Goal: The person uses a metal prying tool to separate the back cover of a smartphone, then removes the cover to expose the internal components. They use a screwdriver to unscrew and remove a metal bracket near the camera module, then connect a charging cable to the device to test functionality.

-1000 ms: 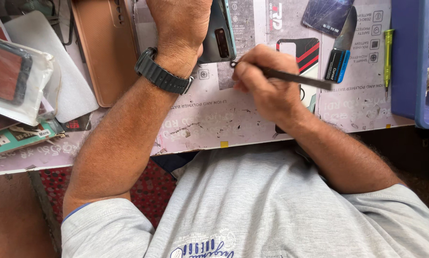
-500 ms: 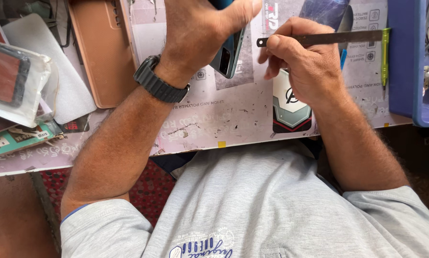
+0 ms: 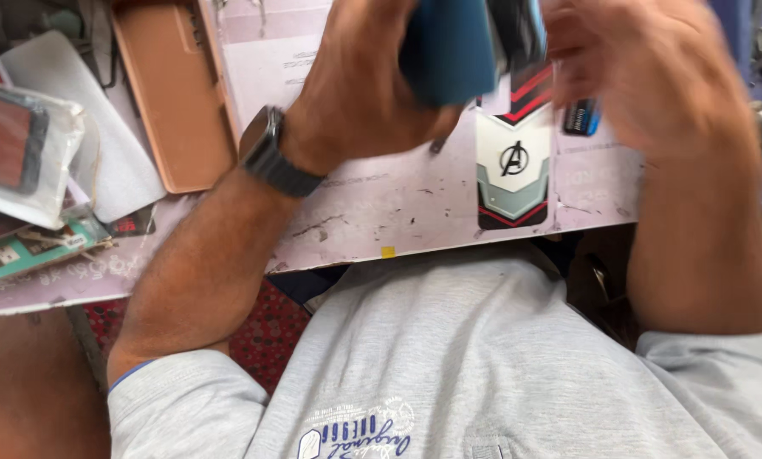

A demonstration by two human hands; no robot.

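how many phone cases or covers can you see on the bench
2: a tan case lying open at the upper left of the mat, and a printed cover lying below the raised hands. Others may be hidden behind the hands or in the clutter at left.

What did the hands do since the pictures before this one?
The left hand lifted the blue phone up closer to the camera. The right hand rose beside it; its thin tool is no longer visible. The printed phone case and tan case stayed on the mat.
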